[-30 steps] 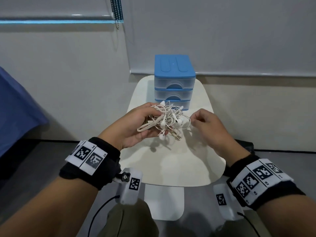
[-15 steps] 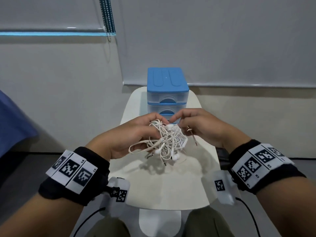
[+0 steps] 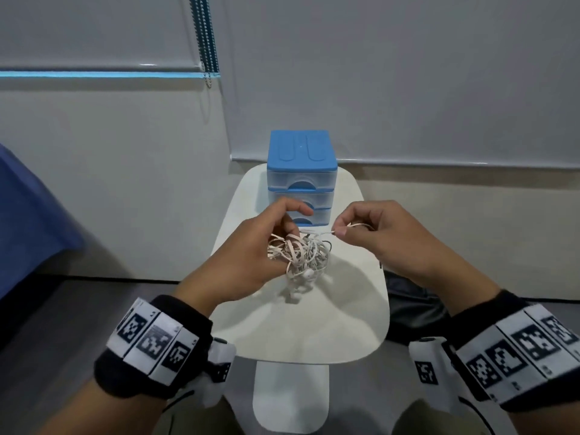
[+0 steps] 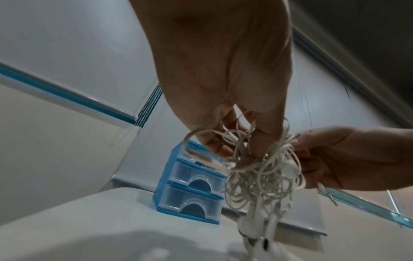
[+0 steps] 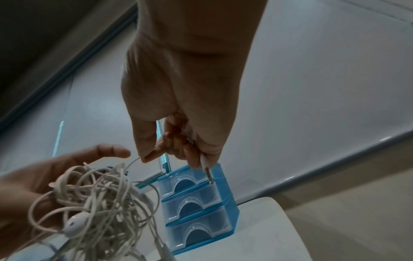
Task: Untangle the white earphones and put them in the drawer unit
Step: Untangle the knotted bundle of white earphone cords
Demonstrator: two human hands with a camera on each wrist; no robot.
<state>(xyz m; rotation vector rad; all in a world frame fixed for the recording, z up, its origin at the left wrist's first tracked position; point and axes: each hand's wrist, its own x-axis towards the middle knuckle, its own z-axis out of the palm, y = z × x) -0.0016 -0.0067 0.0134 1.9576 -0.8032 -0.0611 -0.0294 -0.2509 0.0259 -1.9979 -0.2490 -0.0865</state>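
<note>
Two hands work above the small white table [image 3: 301, 324]. Our left hand [image 3: 251, 262] curls its fingers round the knotted bundle of white earphones [image 3: 301, 252], which hangs clear of the tabletop, with an earbud [image 3: 309, 273] dangling at its lower edge. Our right hand [image 3: 389, 237] pinches a single strand [image 3: 317, 232] between thumb and forefinger, drawn taut out of the knot, while its lower fingers curl round the plug end [image 5: 206, 169], whose metal tip pokes out below them in the right wrist view.

Behind the hands, at the far end of the table, stands the blue drawer unit [image 3: 302, 171] with three clear drawers, all closed. From the head view our left fingers and the bundle cover part of the lowest drawer front. A grey roller blind [image 3: 408, 89] fills the wall behind, and a bead chain [image 3: 205, 42] hangs at its left edge. Something blue [image 3: 28, 221] is cut off at the left border, and a dark object [image 3: 411, 302] lies on the floor to the right of the table; we cannot tell what either is.

Inside the knot we cannot follow which loop runs where, and the second earbud is hard to single out. The left wrist view shows the bundle blurred at its lower end.
</note>
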